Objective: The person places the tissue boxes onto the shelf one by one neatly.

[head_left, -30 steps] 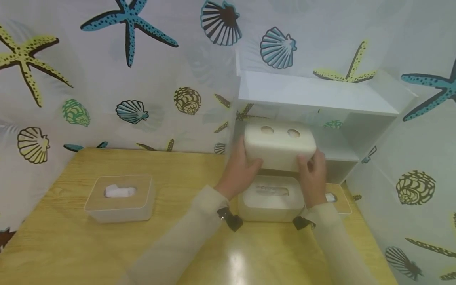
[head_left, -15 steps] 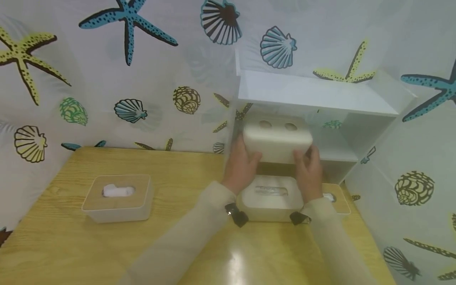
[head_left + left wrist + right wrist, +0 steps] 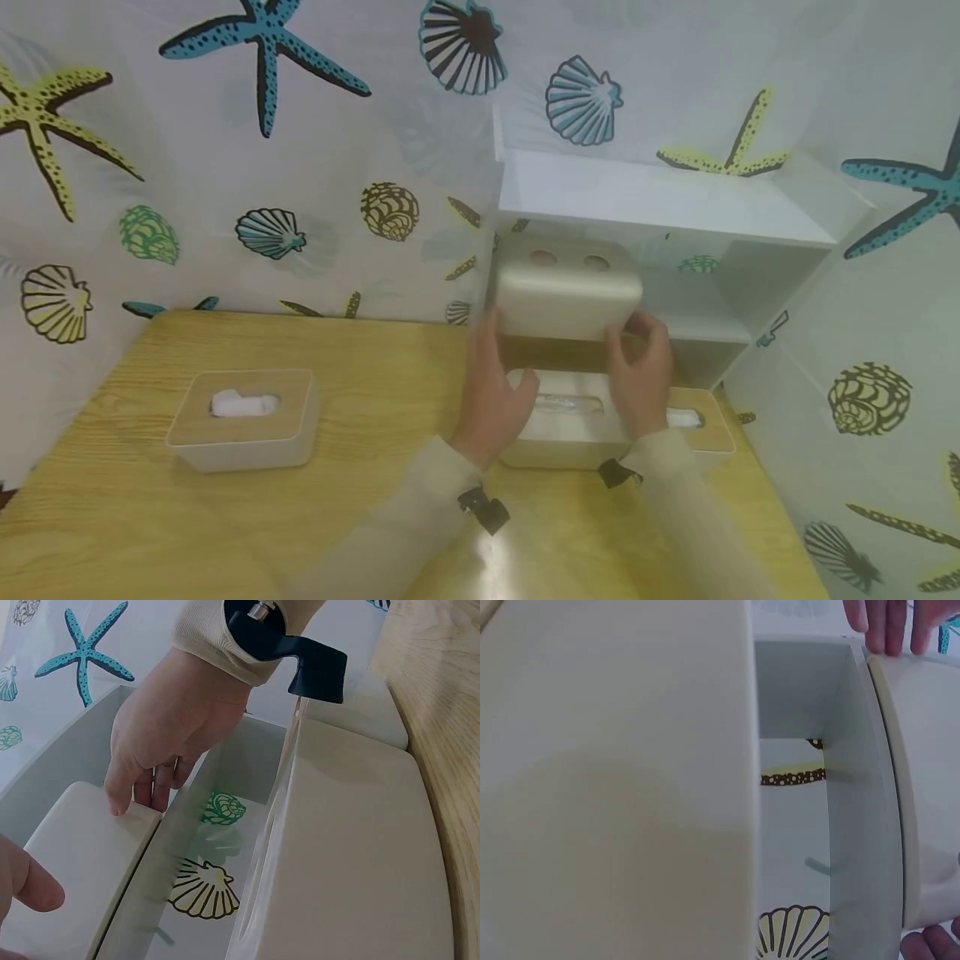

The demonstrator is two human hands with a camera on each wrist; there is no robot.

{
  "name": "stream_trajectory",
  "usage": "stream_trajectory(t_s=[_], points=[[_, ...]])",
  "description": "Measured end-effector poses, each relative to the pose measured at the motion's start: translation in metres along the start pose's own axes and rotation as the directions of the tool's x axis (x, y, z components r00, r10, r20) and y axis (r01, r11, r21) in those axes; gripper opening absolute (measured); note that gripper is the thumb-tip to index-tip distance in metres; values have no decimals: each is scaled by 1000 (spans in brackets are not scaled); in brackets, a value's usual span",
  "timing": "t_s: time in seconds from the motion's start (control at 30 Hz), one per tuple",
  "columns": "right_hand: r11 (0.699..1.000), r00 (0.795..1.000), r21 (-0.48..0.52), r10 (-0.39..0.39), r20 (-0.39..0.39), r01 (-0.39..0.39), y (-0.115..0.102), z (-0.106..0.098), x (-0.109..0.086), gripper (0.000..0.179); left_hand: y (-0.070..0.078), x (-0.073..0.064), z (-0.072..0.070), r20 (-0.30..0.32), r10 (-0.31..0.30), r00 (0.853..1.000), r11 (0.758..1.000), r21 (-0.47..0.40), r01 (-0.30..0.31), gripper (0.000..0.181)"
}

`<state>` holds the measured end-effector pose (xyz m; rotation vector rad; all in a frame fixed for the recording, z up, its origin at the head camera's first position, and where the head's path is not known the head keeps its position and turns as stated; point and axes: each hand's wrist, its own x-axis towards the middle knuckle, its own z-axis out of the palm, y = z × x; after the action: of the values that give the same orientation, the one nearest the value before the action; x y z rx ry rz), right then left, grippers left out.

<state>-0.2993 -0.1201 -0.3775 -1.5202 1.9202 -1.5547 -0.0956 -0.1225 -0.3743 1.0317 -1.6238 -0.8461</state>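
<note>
A white rounded box with two round holes [image 3: 566, 292] sits at the left end of the shelf's middle board, and its smooth face shows in the left wrist view. My right hand [image 3: 641, 371] pinches its lower right corner, thumb on the front and fingers at the side. My left hand [image 3: 495, 400] is at the box's left side, its fingers stretched up along the edge and its thumb spread away from the face. Below, on the table, stands a white tissue box [image 3: 558, 454] with a slot in its top, partly hidden by both hands.
The white shelf unit [image 3: 667, 196] stands against a cloth printed with shells and starfish. A wood-topped tissue box [image 3: 292, 433] stands on the table [image 3: 375, 367] at the left. Another wood-topped tissue box [image 3: 716, 433] is by the right forearm, partly hidden.
The white box has moved back and left on the shelf, and both hands went with it. My left thumb has come off its front face and spread outward.
</note>
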Motion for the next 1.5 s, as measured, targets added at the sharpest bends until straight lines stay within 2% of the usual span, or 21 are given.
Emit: stream_trajectory(t_s=[0.13,0.2,0.37,0.53,0.87,1.03,1.2,1.33,1.5], points=[[999,999,0,-43,-8,43,-2,2,-3,48,-3,0,-3,22,38,999,999,6,-38,83],[998,998,-12,-56,7,56,-2,2,-3,46,-5,2,-4,47,30,998,999,19,-31,83],[994,995,-67,-81,62,85,-1,2,0,46,-5,8,-8,104,-32,994,998,50,27,87],[975,980,-127,-172,101,184,1,2,5,47,-3,16,-10,143,-59,988,995,89,46,89],[948,961,-207,-203,190,241,0,4,12,55,0,27,-7,191,-107,976,989,122,84,95],[937,957,-234,-219,189,260,-1,7,14,57,6,30,-6,188,-85,979,989,133,60,93],[939,961,-244,-199,193,243,-2,8,13,59,2,31,-5,184,-69,980,987,158,39,93],[937,960,-252,-192,205,241,-1,7,12,60,-1,30,-6,175,-66,982,990,134,43,92],[929,951,-244,-231,205,278,-1,6,10,57,-7,24,-8,160,-45,986,996,81,33,87]])
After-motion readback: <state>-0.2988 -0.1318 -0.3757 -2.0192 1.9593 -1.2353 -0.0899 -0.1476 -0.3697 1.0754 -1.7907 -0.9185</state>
